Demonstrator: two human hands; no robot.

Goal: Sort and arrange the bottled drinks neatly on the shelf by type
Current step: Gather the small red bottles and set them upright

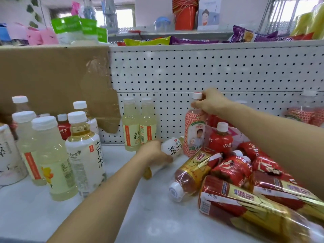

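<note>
My left hand [154, 154] grips a white-labelled tea bottle [172, 146] that lies tilted on the white shelf [149, 207]. My right hand [210, 102] holds the neck of an upright pink-patterned bottle [194, 132] with a white cap, by the pegboard. Two pale yellow bottles [138, 127] stand upright just left of it. A pile of red-and-gold tea bottles [233, 172] lies on its side at the right. Several upright pale and white-labelled bottles [70, 151] stand grouped at the left.
A perforated white back panel [210, 71] closes the shelf behind. Brown cardboard [52, 79] covers its left part. More pink-patterned bottles [305, 114] stand at the far right. Snack bags [175, 40] and red cups [185, 14] sit on the shelf above.
</note>
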